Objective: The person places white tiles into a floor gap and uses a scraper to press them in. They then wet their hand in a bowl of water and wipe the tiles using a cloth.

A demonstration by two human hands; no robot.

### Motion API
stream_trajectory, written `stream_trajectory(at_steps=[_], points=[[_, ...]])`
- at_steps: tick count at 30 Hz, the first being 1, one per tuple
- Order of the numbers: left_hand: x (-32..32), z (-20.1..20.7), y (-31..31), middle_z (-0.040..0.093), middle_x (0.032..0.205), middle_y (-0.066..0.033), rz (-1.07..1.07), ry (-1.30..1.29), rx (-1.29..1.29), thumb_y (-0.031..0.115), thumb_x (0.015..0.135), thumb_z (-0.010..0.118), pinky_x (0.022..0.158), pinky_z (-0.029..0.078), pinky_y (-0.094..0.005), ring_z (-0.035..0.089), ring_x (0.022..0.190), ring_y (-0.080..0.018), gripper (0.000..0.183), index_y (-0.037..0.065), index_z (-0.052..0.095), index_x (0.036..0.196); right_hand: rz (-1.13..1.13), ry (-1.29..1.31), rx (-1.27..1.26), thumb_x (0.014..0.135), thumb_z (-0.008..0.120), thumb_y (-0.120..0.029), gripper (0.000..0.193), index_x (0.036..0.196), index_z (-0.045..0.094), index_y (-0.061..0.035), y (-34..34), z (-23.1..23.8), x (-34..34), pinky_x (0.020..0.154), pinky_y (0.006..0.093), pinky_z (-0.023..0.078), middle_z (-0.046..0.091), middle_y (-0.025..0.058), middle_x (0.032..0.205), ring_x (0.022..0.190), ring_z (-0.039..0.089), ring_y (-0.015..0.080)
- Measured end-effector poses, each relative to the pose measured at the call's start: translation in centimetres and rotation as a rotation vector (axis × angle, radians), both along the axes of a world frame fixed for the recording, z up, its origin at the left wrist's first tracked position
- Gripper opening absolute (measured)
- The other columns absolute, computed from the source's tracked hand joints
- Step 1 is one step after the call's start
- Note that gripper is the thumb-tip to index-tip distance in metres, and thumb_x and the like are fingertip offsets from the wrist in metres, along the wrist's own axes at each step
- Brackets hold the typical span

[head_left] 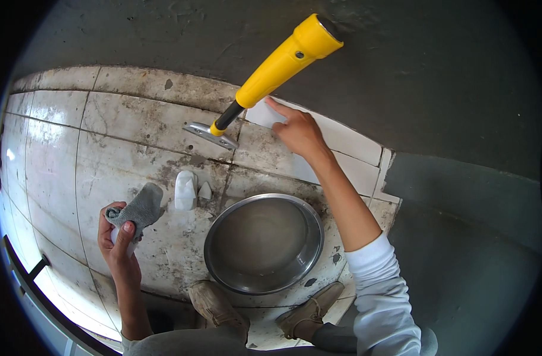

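Observation:
My left hand [121,246] is closed around a folded grey cloth [141,207], with something white partly showing under the thumb. My right hand [303,132] reaches to the foot of the wall, holding nothing. Its index finger is stretched onto a clean white tile strip [348,141], with the other fingers partly curled. Just left of that hand stands a scraper [280,62] with a yellow handle, tilted, its metal blade head low over the stained floor tiles [122,160]. Whether the handle rests against the wall I cannot tell.
A round metal basin [208,261] of cloudy water sits before my feet. Left of it lie a white block [186,190] and a small white chunk [205,190]. A dark grey wall [437,77] runs along the far side. A dark metal frame [30,296] edges the lower left.

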State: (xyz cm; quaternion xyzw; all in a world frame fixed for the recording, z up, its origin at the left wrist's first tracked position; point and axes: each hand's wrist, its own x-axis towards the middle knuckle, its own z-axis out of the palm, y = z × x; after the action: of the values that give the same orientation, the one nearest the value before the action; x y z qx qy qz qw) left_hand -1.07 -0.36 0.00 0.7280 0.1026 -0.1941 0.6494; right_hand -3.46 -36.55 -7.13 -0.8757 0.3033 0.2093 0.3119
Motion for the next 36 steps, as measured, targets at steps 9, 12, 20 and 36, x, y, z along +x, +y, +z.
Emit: stream_trajectory(at_steps=[9,12,20,36], points=[[0.0,0.4,0.2,0.054,0.084,0.0008,0.011,-0.016,-0.004,0.024,0.076,0.070,0.064,0.037,-0.0183,0.048,0.072,-0.0053,0.040,0.004,0.055,0.107,0.066,0.122,0.021,0.080,0.053,-0.021,0.056,0.134,0.048,-0.0316,-0.1,2.1,0.5,0.091,0.0387,0.045,0.063,0.0153,0.113,0.106,0.058,0.0301],[-0.2,0.1,0.1,0.054,0.085,0.0003,0.000,0.007,0.002,0.024,0.076,0.070,0.063,0.037,-0.0182,0.048,0.072,-0.0053,0.041,0.004,0.055,0.108,0.026,-0.034,0.007,0.079,0.054,-0.019,0.056,0.133,0.049,-0.0325,0.5,-0.2,0.5,0.089,0.0391,0.046,0.064,0.0142,0.109,0.104,0.060,0.0294],[0.1,0.2,0.6,0.055,0.085,0.0005,0.015,-0.018,-0.017,0.024,0.076,0.071,0.063,0.037,-0.0179,0.047,0.072,-0.0053,0.041,0.004,0.055,0.107,0.123,-0.075,-0.146,0.081,0.054,-0.020,0.052,0.131,0.052,-0.0338,-0.4,0.1,0.2,0.090,0.0384,0.046,0.065,0.0149,0.108,0.102,0.061,0.0298],[-0.6,0.2,0.5,0.055,0.085,0.0005,-0.007,0.023,-0.036,0.023,0.076,0.071,0.064,0.038,-0.0181,0.048,0.073,-0.0055,0.040,0.004,0.055,0.107,0.003,-0.068,0.014,0.082,0.054,-0.023,0.050,0.130,0.052,-0.0332,1.5,-0.8,1.6,0.091,0.0373,0.046,0.065,0.0129,0.109,0.104,0.060,0.0274]])
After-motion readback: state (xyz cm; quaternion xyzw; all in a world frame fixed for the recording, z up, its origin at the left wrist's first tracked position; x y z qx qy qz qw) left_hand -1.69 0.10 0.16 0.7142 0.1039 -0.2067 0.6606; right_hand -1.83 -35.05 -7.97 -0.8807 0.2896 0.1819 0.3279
